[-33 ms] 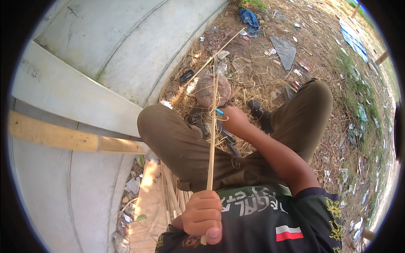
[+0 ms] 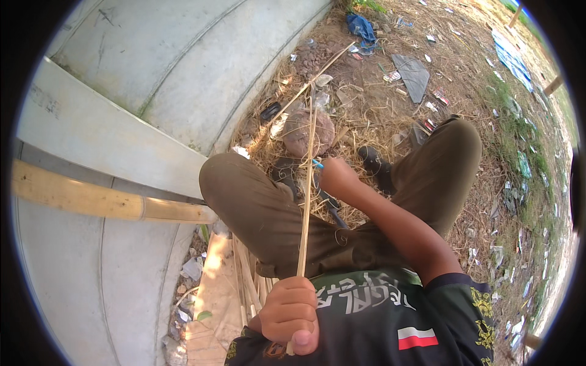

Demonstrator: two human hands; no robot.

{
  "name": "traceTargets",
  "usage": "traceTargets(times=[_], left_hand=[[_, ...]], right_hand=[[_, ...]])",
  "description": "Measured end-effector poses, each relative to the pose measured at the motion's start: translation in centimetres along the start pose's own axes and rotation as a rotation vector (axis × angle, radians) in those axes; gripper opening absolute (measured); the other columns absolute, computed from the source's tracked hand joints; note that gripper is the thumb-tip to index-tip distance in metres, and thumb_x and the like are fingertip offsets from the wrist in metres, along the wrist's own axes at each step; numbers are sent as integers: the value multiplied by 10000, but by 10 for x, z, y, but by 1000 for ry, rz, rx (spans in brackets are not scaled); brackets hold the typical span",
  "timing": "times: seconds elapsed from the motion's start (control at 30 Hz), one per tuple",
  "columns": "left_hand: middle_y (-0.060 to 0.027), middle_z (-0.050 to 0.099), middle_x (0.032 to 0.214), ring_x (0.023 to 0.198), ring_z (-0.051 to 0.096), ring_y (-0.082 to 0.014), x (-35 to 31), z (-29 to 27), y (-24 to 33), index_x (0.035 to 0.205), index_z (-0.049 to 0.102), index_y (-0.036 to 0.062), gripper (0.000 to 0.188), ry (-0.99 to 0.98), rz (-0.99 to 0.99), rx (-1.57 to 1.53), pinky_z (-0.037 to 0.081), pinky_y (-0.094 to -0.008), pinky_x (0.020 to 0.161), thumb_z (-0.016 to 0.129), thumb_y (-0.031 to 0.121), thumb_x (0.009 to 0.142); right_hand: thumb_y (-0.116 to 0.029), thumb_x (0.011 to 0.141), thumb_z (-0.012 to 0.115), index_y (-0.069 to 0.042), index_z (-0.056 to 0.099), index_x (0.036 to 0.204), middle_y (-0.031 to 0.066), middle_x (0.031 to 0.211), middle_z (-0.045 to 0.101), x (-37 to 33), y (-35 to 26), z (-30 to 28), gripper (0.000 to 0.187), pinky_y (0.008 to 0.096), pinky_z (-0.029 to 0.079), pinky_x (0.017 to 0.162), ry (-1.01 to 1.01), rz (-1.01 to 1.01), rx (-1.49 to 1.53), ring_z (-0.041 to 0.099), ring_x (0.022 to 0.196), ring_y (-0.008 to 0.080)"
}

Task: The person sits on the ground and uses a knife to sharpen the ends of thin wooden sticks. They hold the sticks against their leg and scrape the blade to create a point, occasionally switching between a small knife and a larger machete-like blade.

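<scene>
My left hand (image 2: 289, 314), closed in a fist against my shirt, grips the near end of a long, pale bamboo strip (image 2: 305, 226). The strip runs away from me between my knees, its far part passing over a round, reddish-brown stone (image 2: 297, 135). Close to the strip's right side, my right hand (image 2: 337, 178) is closed around a small tool of which only a blue part (image 2: 317, 164) shows. The rest of that tool is hidden by the fist, so its kind is unclear. Thin curled shavings (image 2: 342, 235) lie on my trousers and around the stone.
A pale wall (image 2: 183, 73) and a horizontal bamboo pole (image 2: 110, 194) stand at my left. Another bamboo strip (image 2: 311, 81) lies beyond the stone. More strips (image 2: 244, 274) rest beside my left thigh. Blue cloth (image 2: 360, 27), a grey flat piece (image 2: 411, 76) and litter are scattered on the ground.
My left hand and the strip's near end have shifted slightly left. A curl of shaving beside my right hand no longer shows. The right hand has barely moved.
</scene>
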State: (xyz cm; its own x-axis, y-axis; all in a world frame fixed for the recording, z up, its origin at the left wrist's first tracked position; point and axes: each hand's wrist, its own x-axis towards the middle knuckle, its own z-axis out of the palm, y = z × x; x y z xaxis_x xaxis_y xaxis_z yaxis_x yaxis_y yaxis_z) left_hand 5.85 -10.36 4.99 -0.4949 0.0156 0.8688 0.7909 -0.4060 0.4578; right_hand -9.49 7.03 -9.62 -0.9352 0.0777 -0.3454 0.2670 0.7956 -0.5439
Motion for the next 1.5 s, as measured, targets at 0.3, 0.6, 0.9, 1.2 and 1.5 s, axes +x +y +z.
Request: traceTargets(times=[0.3,0.6,0.9,1.2,1.5], left_hand=[[36,267,416,344,211,-117,-7,-3,9,507,276,149,502,176,-36,79,162,-299,418,441,218,977],[34,260,422,342,225,-117,5,7,5,513,273,141,491,0,-1,24,193,-295,405,447,185,970],[35,229,434,366,191,-115,33,-28,5,532,228,159,486,18,-74,58,184,-309,421,397,194,987],[43,247,419,346,202,-95,40,-30,-6,524,236,173,506,6,-70,90,198,-279,388,423,244,989],[-18,458,559,510,472,-151,80,-47,0,657,500,112,392,-168,-72,209,364,-318,490,486,326,986]], right_hand=[[-153,863,588,-41,730,921,203,804,718,-101,-41,-14,190,506,566,742,58,-283,-15,714,759,404],[-170,795,702,-11,757,944,202,801,719,24,36,10,225,455,584,723,47,-100,80,740,799,346],[-258,851,715,46,705,1034,166,917,711,66,123,42,355,519,534,717,-216,308,76,695,828,267],[-264,870,720,-76,762,1075,137,1043,751,95,106,140,281,526,559,734,-733,416,-691,725,882,316],[-276,766,802,-105,734,1212,115,1261,691,64,136,180,482,506,597,818,-560,444,-185,717,1047,311]])
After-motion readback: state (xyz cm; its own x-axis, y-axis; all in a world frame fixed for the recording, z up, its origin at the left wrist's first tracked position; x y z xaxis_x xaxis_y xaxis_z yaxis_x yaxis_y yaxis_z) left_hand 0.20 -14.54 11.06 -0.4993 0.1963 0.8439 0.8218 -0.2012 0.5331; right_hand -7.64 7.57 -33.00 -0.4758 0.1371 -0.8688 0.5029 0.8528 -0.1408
